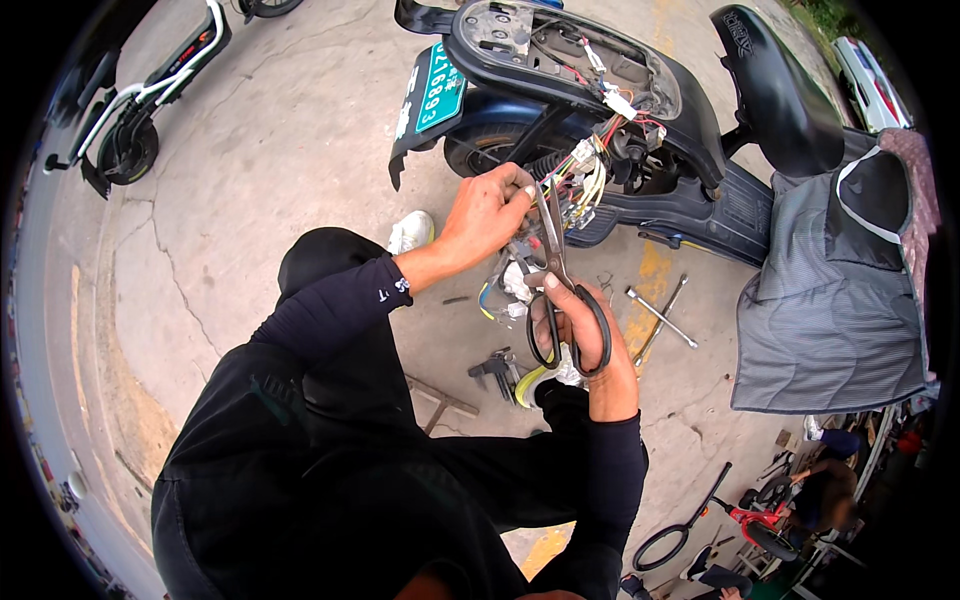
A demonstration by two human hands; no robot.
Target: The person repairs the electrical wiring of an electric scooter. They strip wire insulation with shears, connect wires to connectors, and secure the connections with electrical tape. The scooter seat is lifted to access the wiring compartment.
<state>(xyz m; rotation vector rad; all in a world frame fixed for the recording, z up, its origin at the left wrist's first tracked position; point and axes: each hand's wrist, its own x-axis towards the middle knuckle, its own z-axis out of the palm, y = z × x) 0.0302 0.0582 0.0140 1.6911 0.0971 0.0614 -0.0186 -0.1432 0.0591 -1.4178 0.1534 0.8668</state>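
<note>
My right hand [592, 335] is closed round the black loop handles of a pair of scissors [553, 238]. Their metal blades point away from me, slightly apart, beside my left fingertips. My left hand [482, 218] is pinched close to the blades; what lies between its fingers is too small to make out. Just right of it, a bundle of coloured wires [590, 172] with white connectors hangs out of the opened body of a dark electric scooter [690, 110]. More wires and a white connector [517, 282] hang below, partly behind the scissors.
A cross-shaped wheel wrench [662, 318] and a black tool [492, 372] lie on the concrete by my shoes. The scooter's seat [775, 95] is tipped up; a grey apron cover [835, 290] hangs at right. A white-framed bike [150, 95] stands far left. People and a red bike [765, 525] are lower right.
</note>
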